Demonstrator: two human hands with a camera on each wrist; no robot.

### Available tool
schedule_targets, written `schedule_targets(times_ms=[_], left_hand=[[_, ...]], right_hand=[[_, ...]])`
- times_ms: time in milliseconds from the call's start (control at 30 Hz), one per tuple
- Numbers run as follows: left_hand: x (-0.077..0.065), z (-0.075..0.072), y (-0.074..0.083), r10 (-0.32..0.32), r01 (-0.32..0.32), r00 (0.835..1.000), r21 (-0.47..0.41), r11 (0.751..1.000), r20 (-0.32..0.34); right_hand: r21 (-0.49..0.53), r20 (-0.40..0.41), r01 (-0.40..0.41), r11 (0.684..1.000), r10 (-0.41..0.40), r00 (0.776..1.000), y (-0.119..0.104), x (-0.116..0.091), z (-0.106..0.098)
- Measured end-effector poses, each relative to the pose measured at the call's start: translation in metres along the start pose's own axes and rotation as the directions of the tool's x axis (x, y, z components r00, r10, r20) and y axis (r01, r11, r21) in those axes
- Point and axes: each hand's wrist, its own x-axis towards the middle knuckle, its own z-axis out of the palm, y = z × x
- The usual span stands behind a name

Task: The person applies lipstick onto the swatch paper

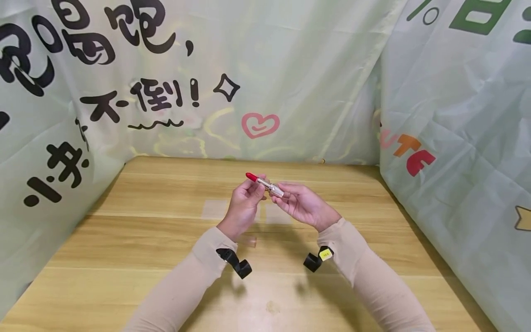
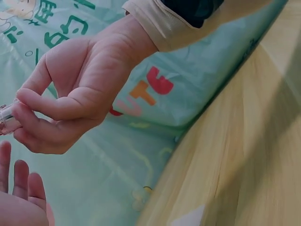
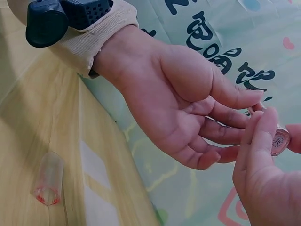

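Both your hands hold the lipstick above the table

You pinch the lipstick [image 1: 268, 185] near its middle with your left hand [image 1: 244, 203], between the thumb and fingers. Your right hand [image 1: 304, 205] pinches its base. The red tip points to your left and away from you. The lipstick is in the air, over the wooden table [image 1: 124, 258]. A clear cap [image 3: 48, 179] lies on the table, near your left wrist.

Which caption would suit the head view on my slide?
Left hand and right hand hold a red lipstick above a wooden table.
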Motion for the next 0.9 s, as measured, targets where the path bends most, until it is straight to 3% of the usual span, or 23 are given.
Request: schedule_targets(times_ms=[300,500,700,900], left_hand=[[0.001,-0.018,0.013,-0.099,0.110,0.993,0.212,0.971,-0.060],[0.000,-0.036,0.022,-0.160,0.174,0.984,0.285,0.943,-0.073],[0.000,-0.059,0.025,-0.213,0.230,0.973,0.377,0.897,-0.088],[0.000,-0.084,0.027,-0.234,0.252,0.967,0.504,0.826,-0.100]], right_hand=[[-0.066,-0.051,0.031,0.997,-0.034,0.998,-0.001,0.007,-0.003],[-0.206,-0.065,0.084,0.975,-0.099,0.993,0.000,0.013,-0.006],[-0.259,-0.071,0.113,0.959,-0.136,0.988,0.002,0.019,-0.009],[-0.310,-0.105,0.123,0.943,-0.162,0.981,0.005,0.029,-0.013]])
